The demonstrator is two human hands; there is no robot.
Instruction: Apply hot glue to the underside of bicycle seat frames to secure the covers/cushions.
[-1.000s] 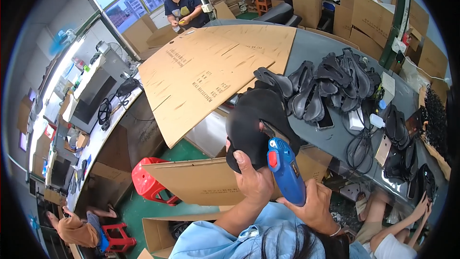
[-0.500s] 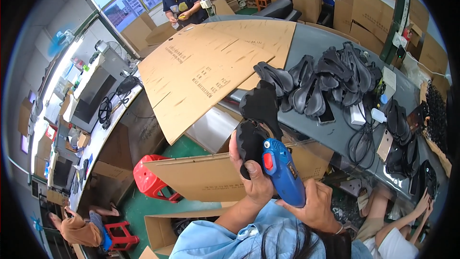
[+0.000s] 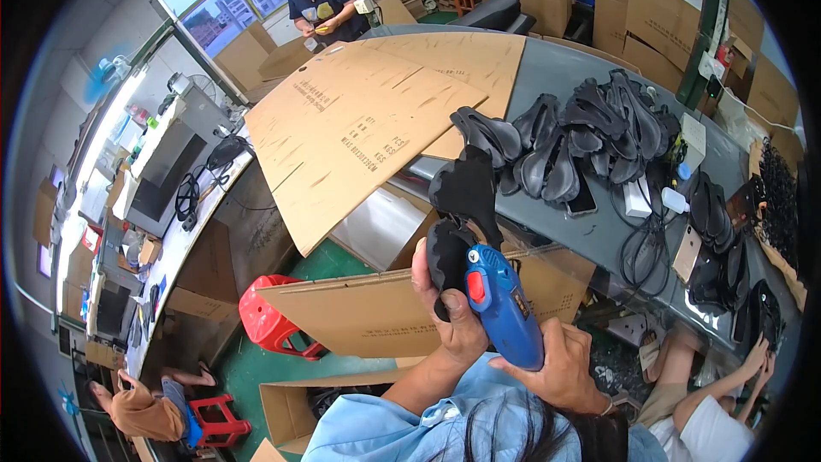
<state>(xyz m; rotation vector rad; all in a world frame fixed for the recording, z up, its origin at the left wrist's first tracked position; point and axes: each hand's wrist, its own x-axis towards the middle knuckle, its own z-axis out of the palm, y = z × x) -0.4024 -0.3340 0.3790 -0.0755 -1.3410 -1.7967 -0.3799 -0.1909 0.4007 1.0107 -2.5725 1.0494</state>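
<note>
Both hands grip: left hand [image 3: 451, 312] fingers clasp a black shoe piece [image 3: 466, 214], right hand [image 3: 560, 368] fingers hold a blue glue gun [image 3: 503, 304].

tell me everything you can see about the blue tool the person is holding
The blue tool looks like a plastic glue gun: a bright blue body with a red button on its upper side, near the front. It tilts, front end up and to the left, toward the black part that the left hand holds up. The right hand wraps its lower end from below. Its tip is hidden against the black part, so contact cannot be told. No cord shows.
</note>
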